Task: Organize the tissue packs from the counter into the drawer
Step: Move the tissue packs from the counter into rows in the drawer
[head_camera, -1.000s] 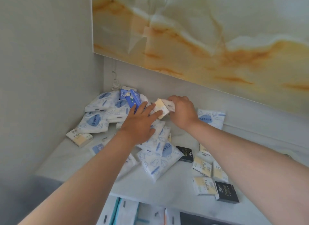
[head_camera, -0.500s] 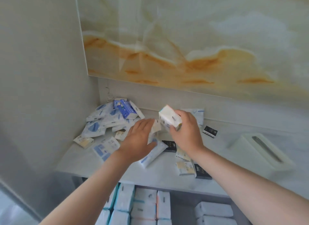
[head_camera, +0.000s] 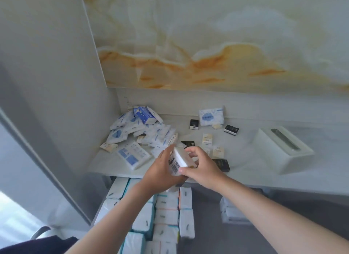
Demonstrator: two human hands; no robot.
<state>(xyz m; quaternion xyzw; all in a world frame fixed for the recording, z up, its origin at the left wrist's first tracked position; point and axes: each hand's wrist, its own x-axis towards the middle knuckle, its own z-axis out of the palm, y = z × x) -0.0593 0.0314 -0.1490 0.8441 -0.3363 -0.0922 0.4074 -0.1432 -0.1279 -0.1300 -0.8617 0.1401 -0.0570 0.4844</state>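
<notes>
Both hands are grasping one white tissue pack (head_camera: 178, 162): left hand (head_camera: 162, 173) cupping its near side, right hand (head_camera: 201, 167) pinching its top and far edge. A second ago the pack was being gathered at the heap (head_camera: 139, 130); now it is hanging over the counter (head_camera: 245, 170) front edge, above the drawer (head_camera: 207, 225), so placement appears imminent. Rows of packs are filling the drawer's left part. A tissue box (head_camera: 281, 149) is sitting on the counter, right of the hands, under a marbled wall panel (head_camera: 207, 45).

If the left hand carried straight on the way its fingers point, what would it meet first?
Likely the heap of blue-and-white tissue packs on the counter, past the white pack the left hand holds; depth is unclear.
</notes>
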